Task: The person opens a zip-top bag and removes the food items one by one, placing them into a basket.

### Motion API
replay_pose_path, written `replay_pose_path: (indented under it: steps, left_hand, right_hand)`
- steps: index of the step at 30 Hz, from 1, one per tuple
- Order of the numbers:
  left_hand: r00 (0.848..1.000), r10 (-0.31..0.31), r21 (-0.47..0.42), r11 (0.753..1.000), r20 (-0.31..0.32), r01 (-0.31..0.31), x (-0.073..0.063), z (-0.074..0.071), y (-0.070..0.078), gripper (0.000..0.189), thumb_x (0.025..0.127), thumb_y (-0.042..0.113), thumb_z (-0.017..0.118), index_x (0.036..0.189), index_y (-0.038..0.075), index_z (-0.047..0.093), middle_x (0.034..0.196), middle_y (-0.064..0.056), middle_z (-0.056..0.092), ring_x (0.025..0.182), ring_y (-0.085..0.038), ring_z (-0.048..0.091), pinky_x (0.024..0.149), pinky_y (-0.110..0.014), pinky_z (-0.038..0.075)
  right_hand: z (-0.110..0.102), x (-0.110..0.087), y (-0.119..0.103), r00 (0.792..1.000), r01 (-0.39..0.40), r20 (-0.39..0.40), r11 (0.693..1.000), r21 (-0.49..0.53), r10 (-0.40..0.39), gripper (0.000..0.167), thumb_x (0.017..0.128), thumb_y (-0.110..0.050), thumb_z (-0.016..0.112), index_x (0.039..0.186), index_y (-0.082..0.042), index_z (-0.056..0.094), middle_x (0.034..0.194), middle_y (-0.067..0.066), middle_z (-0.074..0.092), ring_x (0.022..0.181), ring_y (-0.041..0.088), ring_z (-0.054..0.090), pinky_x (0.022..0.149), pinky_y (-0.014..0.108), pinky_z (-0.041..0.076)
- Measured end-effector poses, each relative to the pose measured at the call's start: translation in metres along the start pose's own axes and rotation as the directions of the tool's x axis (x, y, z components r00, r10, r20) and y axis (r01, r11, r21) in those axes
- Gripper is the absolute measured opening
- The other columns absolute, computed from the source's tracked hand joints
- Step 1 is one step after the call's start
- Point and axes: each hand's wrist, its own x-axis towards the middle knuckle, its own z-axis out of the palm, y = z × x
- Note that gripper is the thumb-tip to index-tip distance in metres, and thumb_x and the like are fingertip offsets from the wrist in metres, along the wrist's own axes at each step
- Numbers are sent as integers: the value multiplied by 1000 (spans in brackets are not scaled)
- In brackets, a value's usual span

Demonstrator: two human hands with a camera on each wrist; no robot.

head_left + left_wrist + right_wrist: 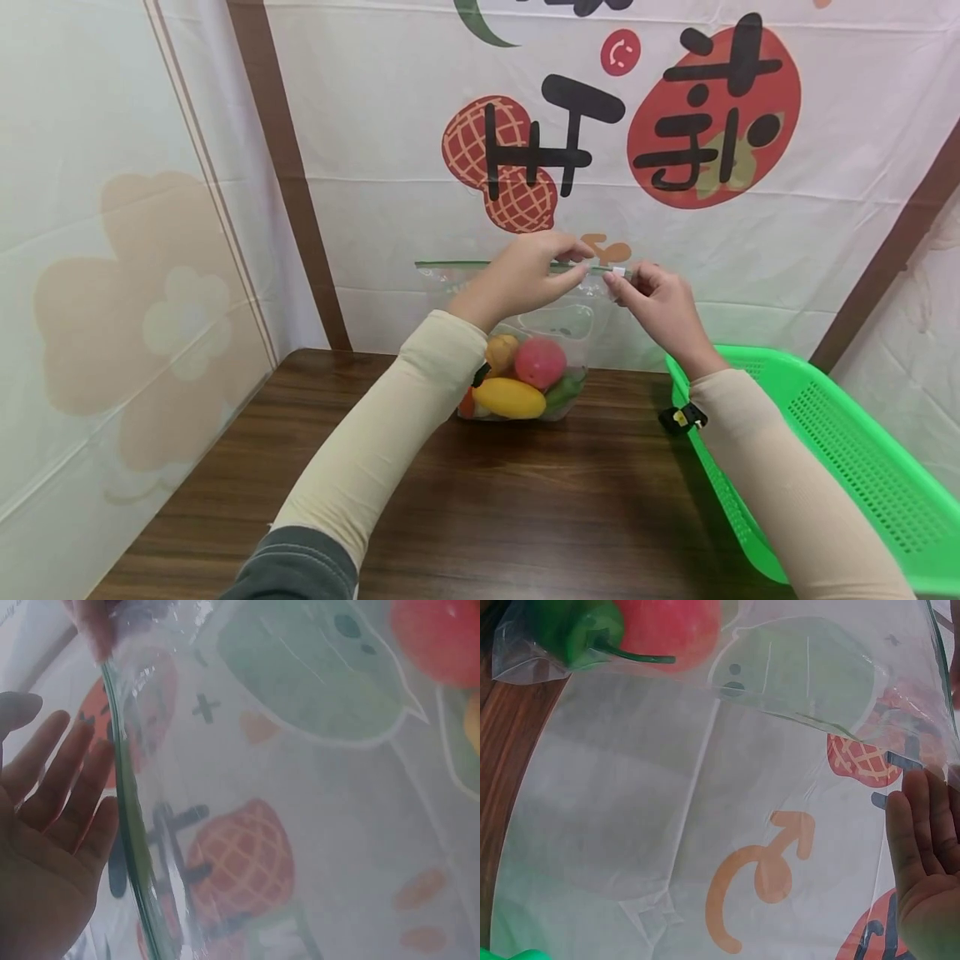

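Observation:
A clear zip bag (592,325) with a green seal strip (442,264) stands upright on the table, holding a yellow oval fruit (510,397), a pinkish-red round one (540,362), an orange-brown one (501,353) and a green pepper (574,630). At the bag's top right corner my right hand (663,304) pinches the edge by a small white slider (619,271). My left hand (525,271) is just left of it at the strip. In the left wrist view its fingers (56,780) are spread loosely beside the strip, with nothing gripped.
On the right a bright green perforated basket (847,450) stands on the brown wooden table (525,508), under my right forearm. A white printed cloth (375,125) hangs behind the bag, and another covers the left side.

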Motion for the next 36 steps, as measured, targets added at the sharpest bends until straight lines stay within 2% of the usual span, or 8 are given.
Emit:
replay_pose_path:
  steps: [5, 9, 11, 16, 23, 29, 36]
  left_hand:
    - [999, 0, 38, 999, 39, -2, 10, 7, 6, 28, 101, 29, 62, 122, 12, 71, 119, 0, 69, 111, -10, 60, 98, -25, 45]
    - [997, -30, 60, 998, 67, 26, 17, 12, 7, 29, 102, 32, 60, 122, 14, 71, 129, 0, 65, 117, -9, 58, 100, -24, 43]
    - [995, -40, 68, 997, 87, 34, 20, 14, 8, 28, 102, 34, 59, 121, 16, 71, 127, 2, 66, 117, -8, 58, 100, -23, 42]
    - [986, -62, 60, 997, 156, 54, 28, 19, 9, 28, 103, 38, 58, 118, 20, 73, 111, 8, 70, 104, -3, 60, 90, -21, 45]
    - [970, -103, 17, 995, 218, 102, 32, 24, 13, 27, 101, 36, 62, 118, 18, 74, 104, 9, 70, 89, -2, 61, 80, -21, 48]
    - [969, -105, 11, 994, 222, 105, 33, 27, 15, 26, 100, 35, 62, 117, 19, 75, 101, 9, 71, 85, -1, 61, 77, -21, 48]
    - [967, -119, 1, 993, 223, 122, 32, 27, 17, 26, 99, 34, 65, 116, 18, 76, 102, 8, 71, 85, -2, 61, 78, -20, 48]
  right_hand:
    - [0, -1, -1, 1000, 13, 1, 1000, 2, -13, 37, 98, -38, 66, 85, -3, 65, 83, 9, 63, 74, 20, 57, 60, 27, 44]
    - [0, -3, -1, 1000, 9, 5, 1000, 7, -9, 39, 98, -39, 66, 83, -3, 64, 80, 9, 61, 75, 20, 56, 60, 28, 43]
    - [0, -3, -1, 1000, 7, 6, 1000, 8, -7, 38, 98, -39, 66, 84, -3, 65, 80, 10, 60, 75, 20, 57, 61, 28, 45]
    - [-1, -4, 0, 1000, 3, 2, 1000, 6, -3, 36, 98, -39, 66, 90, -4, 69, 80, 12, 62, 74, 20, 59, 63, 26, 47]
    - [-3, -7, 0, 1000, -16, 0, 1000, 3, 16, 34, 98, -38, 66, 94, -4, 71, 76, 12, 61, 73, 19, 59, 62, 26, 47]
    - [-5, -9, 1, 1000, 2, 14, 1000, -11, -2, 27, 99, -29, 67, 98, -3, 72, 78, 12, 63, 70, 14, 59, 60, 23, 45]
    - [-6, -10, 0, 999, 31, 36, 999, -42, -30, 18, 97, -14, 70, 103, 2, 71, 75, 15, 59, 63, 19, 45, 56, 24, 38]
